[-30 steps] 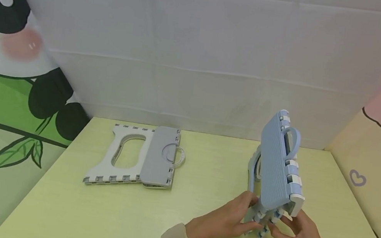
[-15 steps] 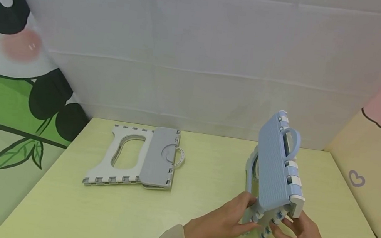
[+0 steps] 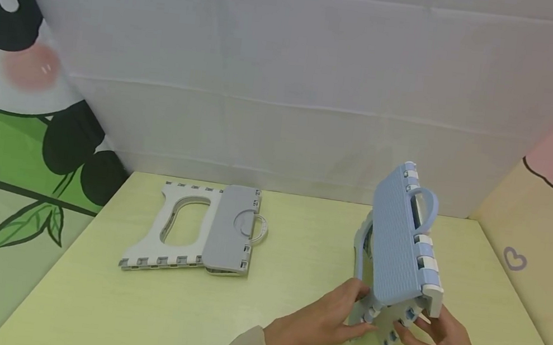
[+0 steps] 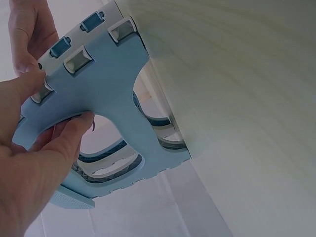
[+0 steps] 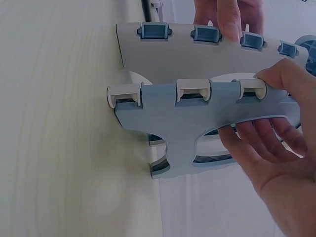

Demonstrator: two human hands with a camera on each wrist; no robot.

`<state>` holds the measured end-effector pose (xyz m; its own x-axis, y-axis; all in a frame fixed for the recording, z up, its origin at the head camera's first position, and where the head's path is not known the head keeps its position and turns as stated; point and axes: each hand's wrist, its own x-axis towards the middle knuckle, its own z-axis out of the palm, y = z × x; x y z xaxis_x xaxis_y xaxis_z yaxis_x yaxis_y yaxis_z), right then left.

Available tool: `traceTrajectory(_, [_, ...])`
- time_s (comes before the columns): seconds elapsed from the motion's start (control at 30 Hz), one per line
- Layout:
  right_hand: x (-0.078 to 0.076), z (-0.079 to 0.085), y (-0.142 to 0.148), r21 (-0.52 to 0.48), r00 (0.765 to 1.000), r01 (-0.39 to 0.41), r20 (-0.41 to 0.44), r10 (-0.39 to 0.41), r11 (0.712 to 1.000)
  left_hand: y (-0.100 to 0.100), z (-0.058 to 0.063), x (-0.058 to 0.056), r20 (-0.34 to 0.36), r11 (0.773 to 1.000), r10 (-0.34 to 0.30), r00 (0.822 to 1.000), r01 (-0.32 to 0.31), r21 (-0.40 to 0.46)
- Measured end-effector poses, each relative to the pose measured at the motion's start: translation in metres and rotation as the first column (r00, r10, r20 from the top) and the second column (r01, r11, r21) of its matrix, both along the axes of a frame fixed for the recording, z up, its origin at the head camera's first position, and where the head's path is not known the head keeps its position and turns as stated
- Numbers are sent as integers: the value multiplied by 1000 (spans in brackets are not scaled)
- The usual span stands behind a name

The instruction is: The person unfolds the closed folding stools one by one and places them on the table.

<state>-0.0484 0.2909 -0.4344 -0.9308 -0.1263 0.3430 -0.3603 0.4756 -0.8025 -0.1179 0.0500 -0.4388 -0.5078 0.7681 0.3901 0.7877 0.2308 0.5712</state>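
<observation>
A blue and white folding step stool (image 3: 396,236) stands partly unfolded at the right of the table, its ribbed top tilted and a loop handle (image 3: 424,210) at the side. My left hand (image 3: 329,317) grips its left leg panel; in the left wrist view the fingers (image 4: 69,136) reach through the cut-out and the thumb lies on the outer edge. On the opposite side, my right hand (image 3: 443,344) pinches the other leg panel (image 5: 180,108), thumb at the edge hinges and fingers under the cut-out. White inner panels (image 5: 148,54) show between the legs.
A grey and white folding stool (image 3: 235,227) lies flat on the left of the pale yellow table (image 3: 293,253), its ring handle pointing right. A white cloth wall (image 3: 319,59) stands behind the table. Printed panels border both sides.
The blue stool's leg panels have spread further apart, the left one leftward and the right one rightward. Both hands keep their grip. The grey stool stays in place.
</observation>
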Motion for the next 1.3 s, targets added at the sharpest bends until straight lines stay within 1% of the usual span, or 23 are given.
traceTrajectory(0.1, [0, 0, 2, -5, 1000, 2, -6, -2, 1000, 0, 0, 0, 2, 1000, 3, 1000, -3, 0])
traceTrajectory(0.27, [1, -1, 5, -19, 999, -6, -40, 5, 1000, -1, 0, 1, -3, 1000, 8, 1000, -8, 7])
traceTrajectory(0.43, [1, -1, 8, -12, 998, -2, -55, 1, 1000, -2, 0, 1, -4, 999, 4, 1000, -4, 40])
traceTrajectory(0.6, [2, -2, 10, 23, 999, 51, -21, -50, 998, -2, -1, 1, -2, 998, -4, 1000, 4, 58])
traceTrajectory(0.7, [3, -2, 11, 44, 997, 82, 3, -82, 996, -3, -1, 1, -4, 999, 7, 1000, -6, 51])
traceTrajectory(0.8, [3, -1, 13, 47, 996, 86, 4, -86, 995, -3, -1, 1, -9, 999, 16, 1000, -15, 47])
traceTrajectory(0.93, [3, -1, 14, 45, 997, 83, -10, -83, 996, -3, -4, -1, -20, 998, 12, 1000, -11, 59])
traceTrajectory(1.07, [2, -2, 16, 51, 997, 74, -21, -73, 996, -3, -6, -2, -51, 997, 9, 999, -5, 80])
traceTrajectory(1.17, [1, -4, 18, 57, 997, 74, -13, -73, 996, -4, -6, -3, -64, 996, 11, 998, -5, 85])
traceTrajectory(1.3, [1, -5, 22, 70, 996, 87, 9, -88, 994, -6, -6, -3, -60, 997, 13, 998, -9, 72])
